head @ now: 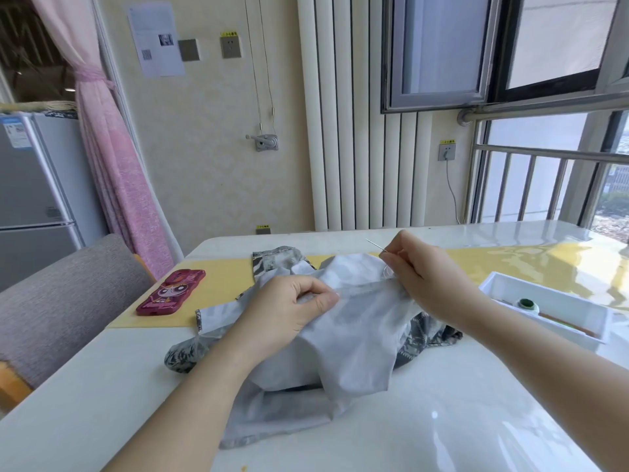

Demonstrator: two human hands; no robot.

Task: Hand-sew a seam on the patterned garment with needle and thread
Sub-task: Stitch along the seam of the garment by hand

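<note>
The patterned garment lies bunched on the white table, mostly its pale grey inside showing, with dark patterned edges at left and right. My left hand pinches a fold of the fabric near its middle. My right hand pinches a thin needle above the garment's far edge, its tip pointing up and left. A faint loop of thread hangs below the right fingers.
A pink phone in a cartoon case lies on the yellow runner at left. A white tray with a green-topped spool stands at right. A grey chair is beside the table's left edge.
</note>
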